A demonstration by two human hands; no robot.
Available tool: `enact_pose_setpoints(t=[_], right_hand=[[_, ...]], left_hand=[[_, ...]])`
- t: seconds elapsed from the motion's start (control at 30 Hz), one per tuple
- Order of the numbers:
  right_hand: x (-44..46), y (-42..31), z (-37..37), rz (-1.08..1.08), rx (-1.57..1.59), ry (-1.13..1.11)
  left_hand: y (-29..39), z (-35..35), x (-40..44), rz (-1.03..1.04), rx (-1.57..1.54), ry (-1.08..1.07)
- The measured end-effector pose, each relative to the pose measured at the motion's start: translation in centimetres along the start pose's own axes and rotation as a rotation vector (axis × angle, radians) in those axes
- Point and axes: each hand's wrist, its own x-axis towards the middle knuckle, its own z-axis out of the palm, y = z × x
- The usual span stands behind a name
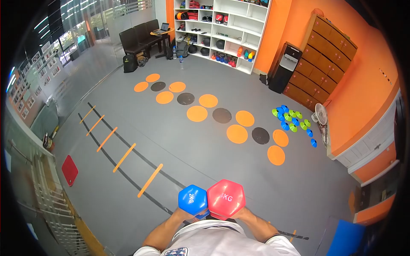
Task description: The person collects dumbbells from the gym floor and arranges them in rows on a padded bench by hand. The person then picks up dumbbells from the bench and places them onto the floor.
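Two hexagonal dumbbells are held side by side in front of my white shirt, their ends pressed close together. My left hand [186, 214] is wrapped round the blue dumbbell [192, 199], which is marked 2KG. Most of its fingers are hidden under the blue end. On the other side, my right hand [241, 213] grips the larger red dumbbell [226, 199], marked in KG with a digit that looks like a 4. Both handles are largely covered by the dumbbell ends. My forearms reach in from either side of the shirt.
An agility ladder [124, 157] lies on the grey floor to the left, beside a red mat [69, 170]. Orange and black floor discs [197, 114] run across the middle. Blue and green cones [293, 113] sit right, near a fan [319, 114]. White shelves [233, 42] stand behind.
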Motion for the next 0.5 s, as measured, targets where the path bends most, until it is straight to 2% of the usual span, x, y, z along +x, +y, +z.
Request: enact_pose_setpoints(t=[0.07, 0.17, 0.2, 0.3, 0.37, 0.5], right_hand=[[2.9, 3.5, -1.9, -0.015, 0.016, -0.013], [10.2, 5.0, -5.3, 0.029, 0.117, 0.020], [11.9, 6.5, -7.0, 0.022, 0.052, 0.023], [17.3, 10.2, -11.0, 0.016, -0.010, 0.056], [22.1, 11.0, -13.9, 0.021, 0.083, 0.100], [29.3, 14.2, -18.0, 0.002, 0.053, 0.101]], left_hand=[[0.0, -1.4, 4.3, 0.072, 0.052, 0.006], [2.9, -3.4, 13.5, 0.310, 0.234, 0.018], [2.2, -4.4, 16.6, 0.386, 0.318, -0.009], [3.2, -6.5, 24.4, 0.280, 0.265, -0.070], [2.6, -7.7, 29.9, 0.330, 0.174, -0.089], [1.5, -10.6, 39.2, 0.368, 0.070, -0.136]])
